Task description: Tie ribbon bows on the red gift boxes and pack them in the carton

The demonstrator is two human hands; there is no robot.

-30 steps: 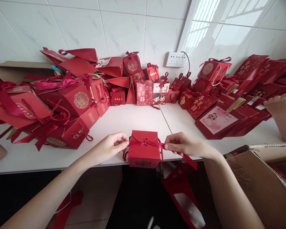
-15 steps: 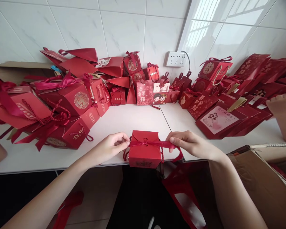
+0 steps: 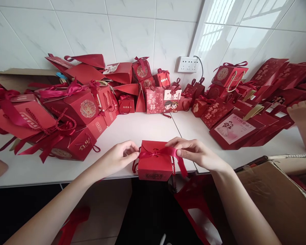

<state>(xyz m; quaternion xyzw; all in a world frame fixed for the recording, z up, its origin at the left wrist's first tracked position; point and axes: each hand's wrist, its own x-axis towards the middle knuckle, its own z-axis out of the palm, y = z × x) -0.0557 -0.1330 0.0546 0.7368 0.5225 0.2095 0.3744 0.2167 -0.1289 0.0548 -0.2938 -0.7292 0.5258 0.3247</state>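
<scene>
Red box (image 3: 155, 168) at front edge of worktop (image 3: 140, 127): flaps (image 3: 150, 144) closed, ribbon (image 3: 170, 150) crossed on top, tying apparently unfinished. Right hand (image 3: 200, 153) pinches ribbon; left hand (image 3: 121, 154) nearly closed, seemingly on ribbon's other end, partly hidden.

Pale glare streaks the upper-right wall tiles (image 3: 220, 39), while shadow darkens beneath the table (image 3: 127, 131)

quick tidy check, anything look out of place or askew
Mildly: at back left, a red package lies sideways atop the pile, ribbon loop pointing left, while small looped packages below the socket stand upright. The nearest box sits at the table's front edge.
</scene>
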